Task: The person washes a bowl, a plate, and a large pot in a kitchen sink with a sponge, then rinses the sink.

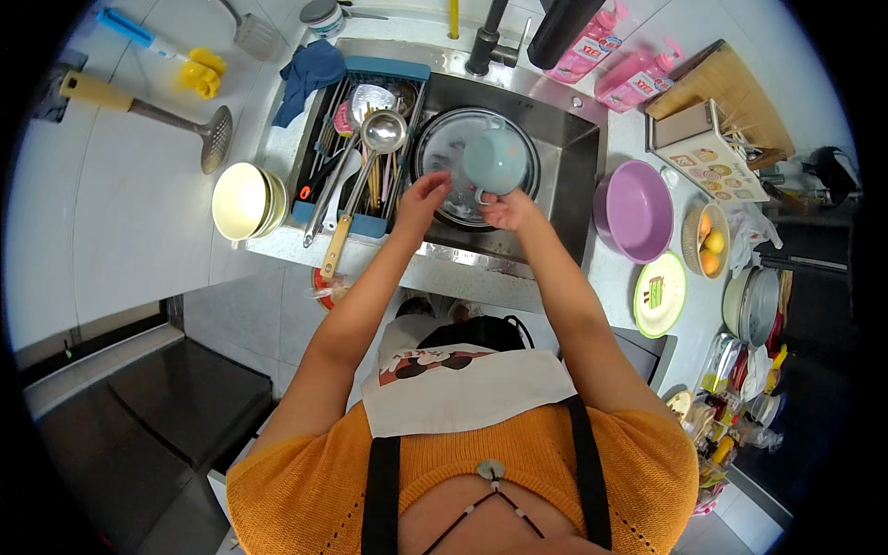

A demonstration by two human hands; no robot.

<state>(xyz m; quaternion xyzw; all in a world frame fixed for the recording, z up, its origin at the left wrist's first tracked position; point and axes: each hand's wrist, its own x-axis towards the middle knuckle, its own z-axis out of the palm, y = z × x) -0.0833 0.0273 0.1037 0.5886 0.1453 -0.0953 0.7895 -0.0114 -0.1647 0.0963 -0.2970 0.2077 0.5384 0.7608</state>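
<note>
A pale teal two-handled bowl (496, 163) is in my right hand (510, 209), held by its near side close to the lower handle. It hangs over a round pan or lid (444, 149) with a dark rim and wet, soapy-looking patches, lying in the steel sink (558, 198). To the left of the bowl, apart from it, my left hand (424, 198) has loosely bent fingers and nothing visible in them. It hovers over the near-left side of the round pan. The black faucet (482, 52) rises behind the sink.
A drying rack (388, 67) with a ladle (383, 132) and other utensils spans the sink's left side. Stacked cream bowls (239, 201) stand left. On the right are a purple basin (635, 211), a green-rimmed plate (659, 295), a fruit basket (706, 241) and pink pump bottles (635, 83).
</note>
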